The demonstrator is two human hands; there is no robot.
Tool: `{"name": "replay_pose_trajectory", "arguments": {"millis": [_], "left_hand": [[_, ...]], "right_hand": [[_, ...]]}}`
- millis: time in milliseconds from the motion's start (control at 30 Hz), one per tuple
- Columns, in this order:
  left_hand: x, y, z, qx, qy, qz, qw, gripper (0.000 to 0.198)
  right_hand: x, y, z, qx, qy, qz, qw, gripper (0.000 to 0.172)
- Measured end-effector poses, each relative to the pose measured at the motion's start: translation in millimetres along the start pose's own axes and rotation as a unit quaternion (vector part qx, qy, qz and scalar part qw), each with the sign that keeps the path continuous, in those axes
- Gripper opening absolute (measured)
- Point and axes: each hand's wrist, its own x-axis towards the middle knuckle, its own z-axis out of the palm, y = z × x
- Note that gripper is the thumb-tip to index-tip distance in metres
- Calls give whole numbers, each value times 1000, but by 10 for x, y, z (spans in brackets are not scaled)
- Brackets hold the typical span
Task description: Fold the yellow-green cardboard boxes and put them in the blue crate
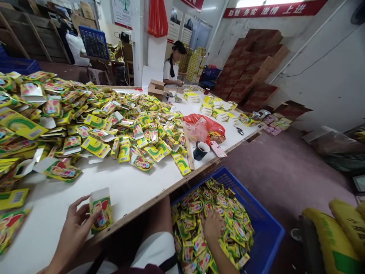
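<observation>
My left hand (pixel 78 220) is closed around a small yellow-green candy box (pixel 102 209) printed with a watermelon. It is upright at the table's front edge, its white top flap raised. My right hand (pixel 213 226) lies palm down on a heap of small filled packets (pixel 196 207) in a blue plastic crate (pixel 268 224). Its fingers look spread over the packets, with the tips partly hidden among them. A large pile of similar boxes (pixel 97 146), several with flaps open, covers the white table (pixel 68 196) beyond my left hand.
A dark mug (pixel 201 151) and a pink phone (pixel 218 149) stand near the table edge, beside a red plastic bag (pixel 209 123). A co-worker (pixel 172 66) sits at the far end. Yellow sacks (pixel 330 239) lie at right; brown cartons (pixel 251 62) are stacked behind.
</observation>
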Motion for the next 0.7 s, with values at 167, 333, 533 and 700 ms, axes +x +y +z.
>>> {"name": "replay_pose_trajectory", "arguments": {"millis": [167, 333, 533, 700], "left_hand": [[-13, 39, 35, 10, 5, 0, 1000, 70], [-6, 15, 9, -12, 8, -15, 1000, 71], [10, -30, -10, -4, 13, -26, 1000, 71], [11, -3, -38, -5, 13, -13, 1000, 72]], "right_hand": [[-356, -326, 67, 114, -114, -232, 959, 66], [-308, -151, 149, 97, -126, -231, 960, 70], [-163, 27, 203, 33, -106, -215, 970, 72], [-132, 288, -83, 33, -76, -91, 992, 69]]}}
